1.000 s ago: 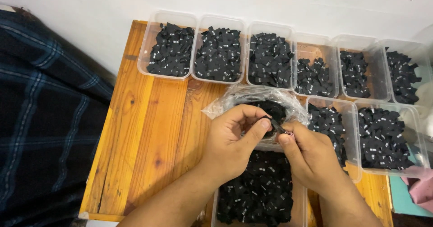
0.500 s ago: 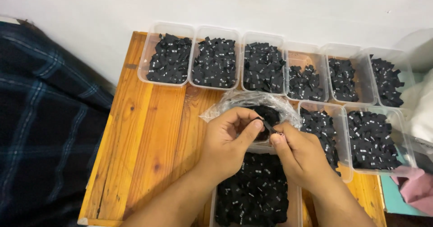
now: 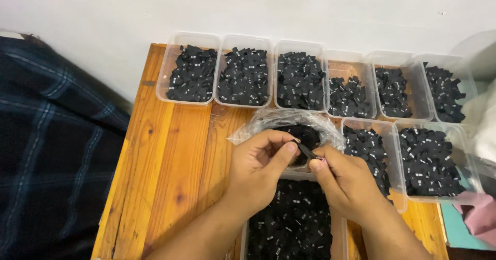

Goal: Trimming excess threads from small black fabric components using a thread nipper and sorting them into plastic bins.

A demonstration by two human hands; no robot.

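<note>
- Hands meet over clear plastic bag [image 3: 289, 121], taken as landmark. Left hand [image 3: 258, 169] and right hand [image 3: 349, 180] sit just in front of the bag mouth, fingertips touching.
- Fingers: left thumb and forefinger closed in a pinch on one small black tag [image 3: 306, 150]; right thumb and forefinger closed on the same tag at its other end. Remaining fingers of both hands curled in, holding nothing that shows.
- Tag location: held above the bag's front rim, between the two pinches, off the table.
- Bag holds a dark heap of similar tags [image 3: 309, 135]; mouth gapes, film crumpled and slack.
- Behind the bag: row of clear tubs [image 3: 247, 76] full of black tags. Right of the bag: two more tubs [image 3: 429, 162]. In front of the bag, under the wrists: another tub [image 3: 294, 224] of tags.
- All on a wooden table [image 3: 170, 162].
- Risk, judged: tag is small and thin; a slack pinch could drop it into the front tub or back into the bag, where it would be lost among look-alikes.
- Risk, judged: two tags may cling together; cannot tell if only one is held.
- Risk, judged: wrists hover over the front tub; a dip could scatter its tags.
- Risk, judged: the slack bag could tip if nudged and spill onto the table.
</note>
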